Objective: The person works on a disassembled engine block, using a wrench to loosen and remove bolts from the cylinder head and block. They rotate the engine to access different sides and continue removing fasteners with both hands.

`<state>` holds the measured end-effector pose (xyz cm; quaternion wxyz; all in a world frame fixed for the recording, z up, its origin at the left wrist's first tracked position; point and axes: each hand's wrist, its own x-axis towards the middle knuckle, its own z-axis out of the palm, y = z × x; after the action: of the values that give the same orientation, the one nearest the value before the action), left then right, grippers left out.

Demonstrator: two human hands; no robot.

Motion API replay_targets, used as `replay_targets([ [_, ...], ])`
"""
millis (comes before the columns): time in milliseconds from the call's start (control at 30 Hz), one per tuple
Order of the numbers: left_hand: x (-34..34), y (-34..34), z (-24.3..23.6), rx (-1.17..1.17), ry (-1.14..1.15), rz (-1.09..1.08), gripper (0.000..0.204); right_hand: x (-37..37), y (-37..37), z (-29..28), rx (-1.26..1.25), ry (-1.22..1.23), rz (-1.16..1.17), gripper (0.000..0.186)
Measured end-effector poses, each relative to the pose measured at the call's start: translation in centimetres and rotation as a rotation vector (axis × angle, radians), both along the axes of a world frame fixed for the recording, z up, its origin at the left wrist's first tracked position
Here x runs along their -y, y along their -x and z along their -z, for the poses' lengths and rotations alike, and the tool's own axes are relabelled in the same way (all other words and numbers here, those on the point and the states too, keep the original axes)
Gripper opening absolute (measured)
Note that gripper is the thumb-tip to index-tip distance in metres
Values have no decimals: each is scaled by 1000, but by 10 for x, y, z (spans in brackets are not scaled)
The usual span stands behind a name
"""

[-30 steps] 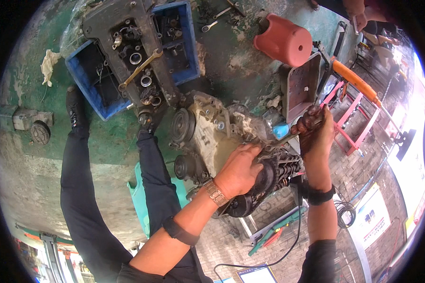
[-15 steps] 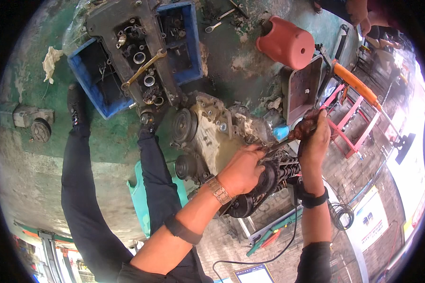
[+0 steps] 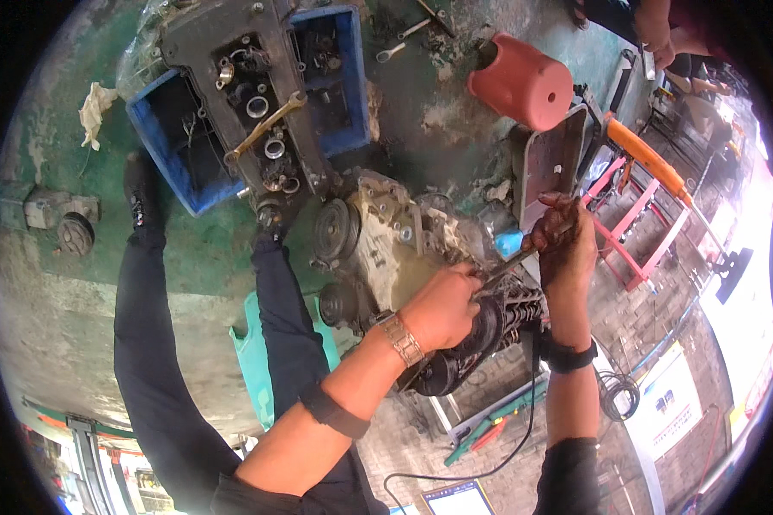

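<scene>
A partly stripped engine (image 3: pixel 393 249) with pulleys and a mud-coloured cover stands in front of me. My left hand (image 3: pixel 445 307) is closed over the inner end of a slim metal bar tool (image 3: pixel 508 266), above the engine's dark right side. What the tool's inner end meets is hidden beneath the fingers. My right hand (image 3: pixel 567 245), blackened with grease, has its fingers curled around the outer end of the tool. Just beyond the bar lies a bright blue object (image 3: pixel 508 243). Below my left hand show a dark round pulley (image 3: pixel 438 374) and a row of valve-gear parts (image 3: pixel 521 311).
An engine cover (image 3: pixel 199 43) with a combination wrench (image 3: pixel 264 129) across it rests over blue crates (image 3: pixel 159 163). Nearby are a red stool (image 3: pixel 524 83), a brown tray (image 3: pixel 545 167) and an orange-handled jack (image 3: pixel 648 157). Another person's hand (image 3: pixel 654 30) shows at upper right.
My right hand's fingers have shifted and loosened a little around the bar's end, with the wrist turned slightly. My left hand stays nearly in place. The other person's hand has moved slightly.
</scene>
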<state>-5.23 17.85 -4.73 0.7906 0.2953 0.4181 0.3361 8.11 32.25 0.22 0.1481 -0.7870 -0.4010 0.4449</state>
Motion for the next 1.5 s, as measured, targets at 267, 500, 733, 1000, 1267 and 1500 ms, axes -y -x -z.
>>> replay_targets([
  [267,-1,-1,0,7,11,6,26,-7,28,19,53,28,107,46],
  [500,-4,1,1,6,10,12,25,-16,16,41,-85,166,43,47],
  [733,-1,0,-5,12,76,8,27,-19,0,73,-66,312,-46,48],
  [1000,-4,7,-7,10,66,51,30,-22,22,60,-151,454,106,48],
  [1267,-3,4,-3,22,108,71,28,-16,27,65,-88,354,80,49],
  [1500,0,-1,-5,-38,47,-17,25,-8,7,90,166,89,-149,49],
])
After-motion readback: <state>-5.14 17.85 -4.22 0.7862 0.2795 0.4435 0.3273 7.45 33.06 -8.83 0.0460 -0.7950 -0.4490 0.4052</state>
